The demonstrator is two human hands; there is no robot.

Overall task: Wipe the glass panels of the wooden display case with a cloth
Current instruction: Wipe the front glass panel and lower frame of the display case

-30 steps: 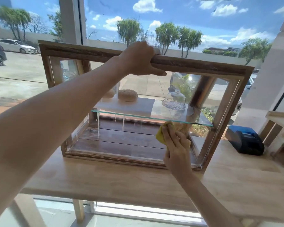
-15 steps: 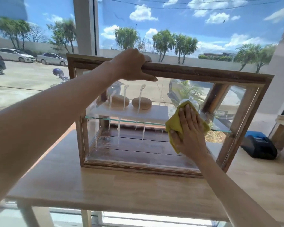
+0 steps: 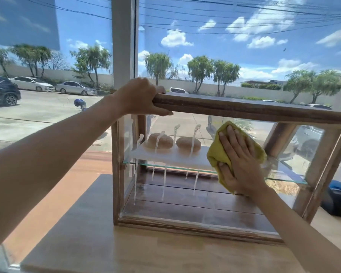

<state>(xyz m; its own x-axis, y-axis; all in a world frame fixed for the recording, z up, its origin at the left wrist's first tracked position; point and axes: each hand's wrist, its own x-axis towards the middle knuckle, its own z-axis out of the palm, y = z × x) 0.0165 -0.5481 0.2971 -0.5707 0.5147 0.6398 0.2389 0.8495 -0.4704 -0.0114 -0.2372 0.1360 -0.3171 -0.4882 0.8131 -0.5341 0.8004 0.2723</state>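
Left hand (image 3: pixel 140 97): closed over the top wooden rail of the display case (image 3: pixel 244 109), at its left end; the fingers are curled over the far side and the thumb is laid along the near face of the rail.
Right hand (image 3: pixel 238 164): spread flat, fingers apart and pointing up, pressed on the cloth; nothing is gripped, the cloth is only pinned under the palm.
Cloth (image 3: pixel 217 152): yellow, bunched, held against the front glass panel (image 3: pixel 165 198); its edges are seen above, left of and below the right hand.
Front glass panel: white foamy streaks (image 3: pixel 163 184) are seen running down it, left of the right hand and below the left hand.
Display case: set on a wooden table (image 3: pixel 146 251), below and between the two hands; a wooden frame with glass on the front and sides, and a plank floor inside.
Glass shelf (image 3: pixel 283 179): fixed across the inside of the case, level with the right hand and partly hidden behind it.
Buns (image 3: pixel 187 143): two round ones, laid side by side on a white board (image 3: pixel 173 157) on the shelf, left of the right hand and under the left hand.
Black and blue object (image 3: pixel 338 198): placed on the table right of the right forearm, beyond the right end of the case; what it is cannot be told.
Window (image 3: pixel 244 46): behind the case, past both hands; parked cars, trees and a cloudy blue sky are seen through it.
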